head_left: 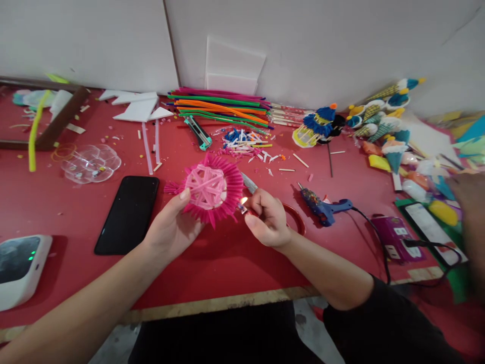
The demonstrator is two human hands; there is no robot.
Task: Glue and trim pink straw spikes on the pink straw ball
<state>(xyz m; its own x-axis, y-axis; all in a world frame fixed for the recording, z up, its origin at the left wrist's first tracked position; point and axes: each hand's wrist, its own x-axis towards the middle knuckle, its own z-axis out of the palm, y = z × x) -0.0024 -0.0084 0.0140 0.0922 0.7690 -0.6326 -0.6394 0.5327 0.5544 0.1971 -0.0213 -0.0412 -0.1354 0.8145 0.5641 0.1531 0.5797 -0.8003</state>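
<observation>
My left hand (174, 222) is closed on a round pink craft piece (206, 187), its thumb on the near left edge. Pale pink strips crisscross the middle of the piece, and a darker magenta fringe runs around it. In my right hand (270, 218) is a lit lighter (242, 208), its small flame close to the fringe's right edge. Whether the flame touches the fringe I cannot tell. Behind my right hand lie scissors, with a grey blade (248, 183) and a red handle (297, 218) partly hidden.
A blue glue gun (322, 205) lies right, its cord running to a purple power box (396, 237). A black phone (128, 215) lies left. Behind are a box cutter (197, 133), pipe cleaners (223, 108) and scraps (244, 141). Another person's blurred arm (472, 222) reaches in at far right.
</observation>
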